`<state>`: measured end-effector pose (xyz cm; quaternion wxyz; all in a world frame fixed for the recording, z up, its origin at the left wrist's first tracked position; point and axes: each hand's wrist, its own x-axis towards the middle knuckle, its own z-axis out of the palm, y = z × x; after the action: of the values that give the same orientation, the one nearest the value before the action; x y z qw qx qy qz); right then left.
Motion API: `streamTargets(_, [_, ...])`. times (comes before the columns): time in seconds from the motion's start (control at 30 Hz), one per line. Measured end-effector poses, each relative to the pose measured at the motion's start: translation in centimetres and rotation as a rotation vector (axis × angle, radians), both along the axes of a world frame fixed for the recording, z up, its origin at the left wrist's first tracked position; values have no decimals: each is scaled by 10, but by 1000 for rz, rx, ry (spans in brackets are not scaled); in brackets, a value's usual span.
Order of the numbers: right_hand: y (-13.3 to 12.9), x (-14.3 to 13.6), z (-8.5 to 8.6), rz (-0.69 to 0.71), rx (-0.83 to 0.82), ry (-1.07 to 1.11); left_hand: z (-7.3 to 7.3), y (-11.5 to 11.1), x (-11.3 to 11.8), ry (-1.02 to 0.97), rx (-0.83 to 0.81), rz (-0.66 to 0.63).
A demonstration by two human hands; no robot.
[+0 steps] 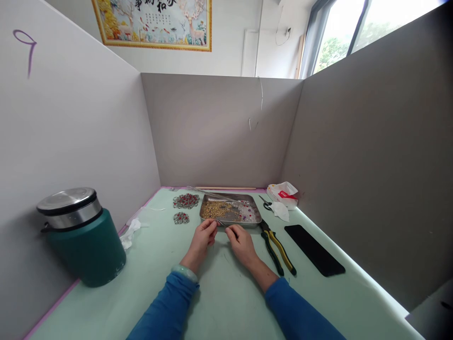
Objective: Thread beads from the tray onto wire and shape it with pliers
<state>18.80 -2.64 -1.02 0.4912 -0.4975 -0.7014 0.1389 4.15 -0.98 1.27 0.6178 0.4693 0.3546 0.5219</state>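
Just in front of a metal tray (231, 224), my left hand (204, 237) and my right hand (241, 242) are close together, fingers pinched. Between them runs a thin dark wire-like piece (222, 224), too small to make out fully; both hands appear to grip it. Gold beads (217, 209) fill the tray's left side, and clear, red and purple beads (247, 212) lie on its right. Left of the tray are a larger pile of red-beaded wire rings (186, 200) and a smaller pile (181, 217). Pliers with yellow and black handles (279, 248) lie right of my right hand.
A dark phone-like slab (314, 250) lies at the right. Behind it are scissors (267, 205), a crumpled tissue (280, 211) and a white packet (283, 193). A green lidded flask (85, 245) stands at left beside another tissue (130, 233). Grey partitions (219, 132) enclose the table.
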Motion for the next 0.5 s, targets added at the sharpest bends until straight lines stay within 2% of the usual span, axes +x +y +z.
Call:
streamTargets(0.33, [-3,1,3,192,-37,95,5,-3,-6,-150,-36,-169])
streamTargets(0.5, [-3,1,1,228,-81,120,7,-4,-6,-193,-37,-192])
